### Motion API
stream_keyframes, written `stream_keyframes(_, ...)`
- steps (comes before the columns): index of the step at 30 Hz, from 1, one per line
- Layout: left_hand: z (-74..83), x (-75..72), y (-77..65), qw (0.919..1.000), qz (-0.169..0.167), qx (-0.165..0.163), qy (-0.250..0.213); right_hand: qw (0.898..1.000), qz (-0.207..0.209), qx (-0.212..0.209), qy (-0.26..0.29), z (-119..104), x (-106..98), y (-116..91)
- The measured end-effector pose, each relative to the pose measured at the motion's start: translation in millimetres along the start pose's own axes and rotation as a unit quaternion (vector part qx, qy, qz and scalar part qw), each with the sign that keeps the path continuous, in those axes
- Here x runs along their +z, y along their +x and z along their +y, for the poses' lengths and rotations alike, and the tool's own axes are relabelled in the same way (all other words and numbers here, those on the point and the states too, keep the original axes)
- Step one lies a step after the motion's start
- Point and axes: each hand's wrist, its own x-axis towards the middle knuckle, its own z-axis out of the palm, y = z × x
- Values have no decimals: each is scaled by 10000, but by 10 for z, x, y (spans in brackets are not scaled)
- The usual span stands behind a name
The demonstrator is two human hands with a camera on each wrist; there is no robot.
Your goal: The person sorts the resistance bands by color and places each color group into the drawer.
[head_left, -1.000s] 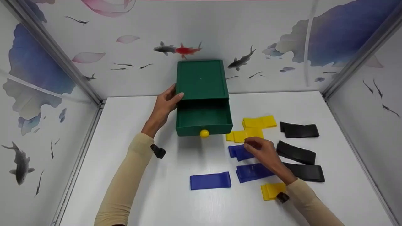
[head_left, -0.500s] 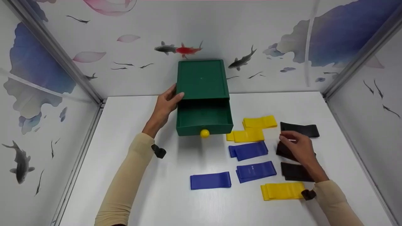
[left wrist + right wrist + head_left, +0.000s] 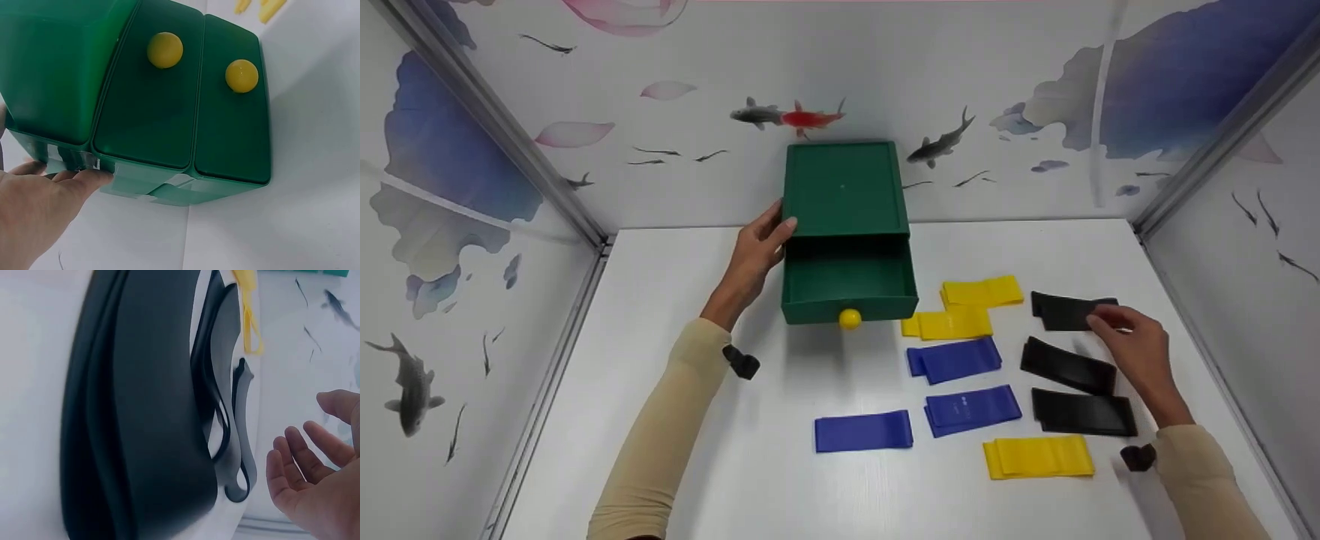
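Note:
My left hand (image 3: 756, 251) rests against the left side of a green drawer cabinet (image 3: 845, 187), whose top drawer (image 3: 851, 277) stands pulled out. In the left wrist view its fingers (image 3: 84, 180) touch the cabinet's side, below two closed drawer fronts (image 3: 149, 107) with yellow knobs. My right hand (image 3: 1136, 349), fingers loosely bent, holds nothing. It hovers by the right end of the farthest black flat loop band (image 3: 1069, 311). A middle black band (image 3: 1069, 365) and a near black band (image 3: 1084, 412) lie closer to me. The right wrist view shows the bands' folded loops (image 3: 163, 399) beside the hand.
Right of the cabinet lie two overlapping yellow bands (image 3: 982, 291). Below them are two blue bands (image 3: 961, 360); another blue band (image 3: 862, 433) lies farther left. One yellow band (image 3: 1039, 457) is nearest me. Printed walls (image 3: 675, 180) enclose the white table (image 3: 750, 487).
My right hand has moved right, from over the blue bands, past the black ones, to the farthest black band's right end. The left hand and cabinet have stayed put.

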Motion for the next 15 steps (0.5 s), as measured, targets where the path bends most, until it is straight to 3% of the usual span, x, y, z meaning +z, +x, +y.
stream_keyframes(7,-10,16,-1,10000,16,-32,50,9971,465,600,-70,174,-188,176)
stream_keyframes(11,-17,15,-12,9998,59,54,168,9957,457,792,-153,265,-220,248)
stream_keyframes(15,-34,7,-12,9983,-29,352,461,9957,264,853,-233,322,-222,304)
